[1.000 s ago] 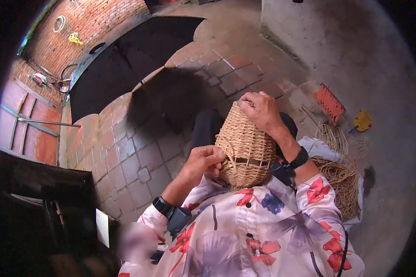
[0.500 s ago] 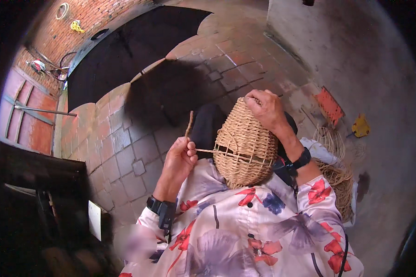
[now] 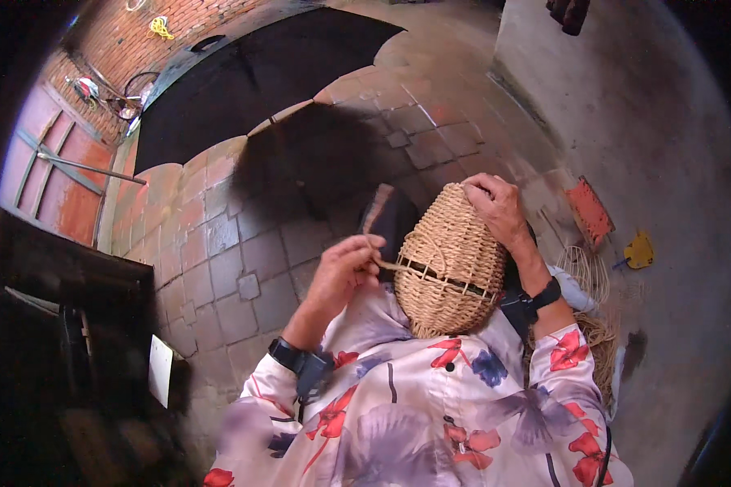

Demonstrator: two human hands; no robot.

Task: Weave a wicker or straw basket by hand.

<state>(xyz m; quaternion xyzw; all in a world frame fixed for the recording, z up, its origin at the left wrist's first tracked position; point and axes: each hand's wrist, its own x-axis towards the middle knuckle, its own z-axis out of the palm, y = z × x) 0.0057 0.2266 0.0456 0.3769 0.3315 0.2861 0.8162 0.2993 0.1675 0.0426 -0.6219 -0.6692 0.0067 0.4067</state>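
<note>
A tan woven basket [image 3: 443, 304] rests on my lap, its narrower end away from me. Across its body runs a dark gap in the weave, crossed by a few upright strands. Pinched in my left hand [image 3: 343, 274], just left of this gap, is a strand of twisted cord [image 3: 387, 264] that runs into the basket; its loose end sticks up above my fingers, blurred. My right hand [image 3: 497, 213] grips the far end of the basket from the right, fingers curled over its edge.
Coils of cord [image 3: 586, 276] lie beside my right leg, near a pale bag. Beyond them are a red-orange slab [image 3: 589, 213] and a yellow object [image 3: 639, 250] on the floor. A large black umbrella [image 3: 260, 89] stands open on the paving ahead. Dark furniture [image 3: 65, 316] is at the left.
My left hand has come closer to the basket, and the cord between them is shorter and less straight. The loose end swings in a blur. My right hand keeps its hold.
</note>
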